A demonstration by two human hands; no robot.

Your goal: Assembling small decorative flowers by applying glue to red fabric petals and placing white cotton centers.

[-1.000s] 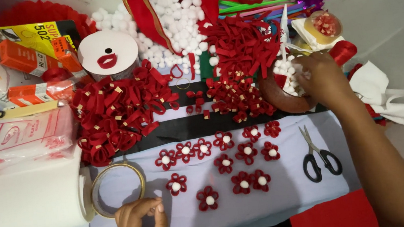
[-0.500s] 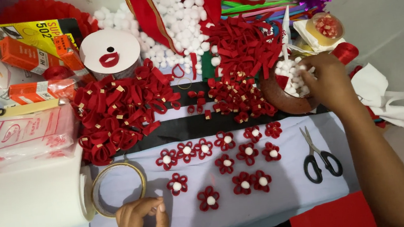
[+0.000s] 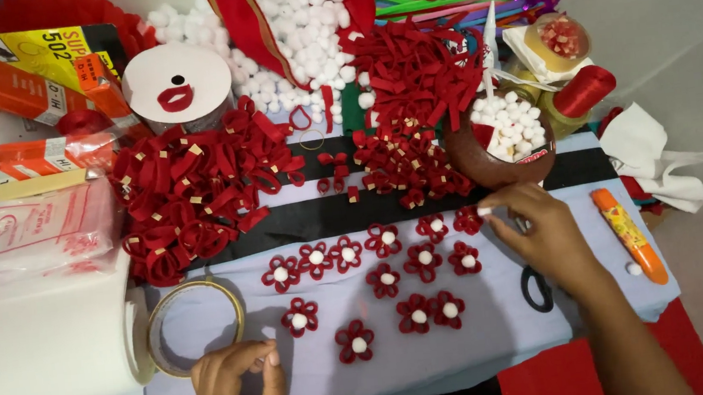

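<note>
Pinching a small white pompom (image 3: 484, 210) between thumb and fingertips, the right hand (image 3: 547, 233) is hovering just above a red felt flower (image 3: 467, 221) at the right end of the top row, near the brown bowl (image 3: 487, 166) of pompoms. The left hand (image 3: 237, 392) is resting on the pale cloth (image 3: 505, 329) — fingers curled together, holding nothing — just beside the tape ring (image 3: 195, 325). The scissors' black handle (image 3: 538, 288) is lying partly under the right wrist.
</note>
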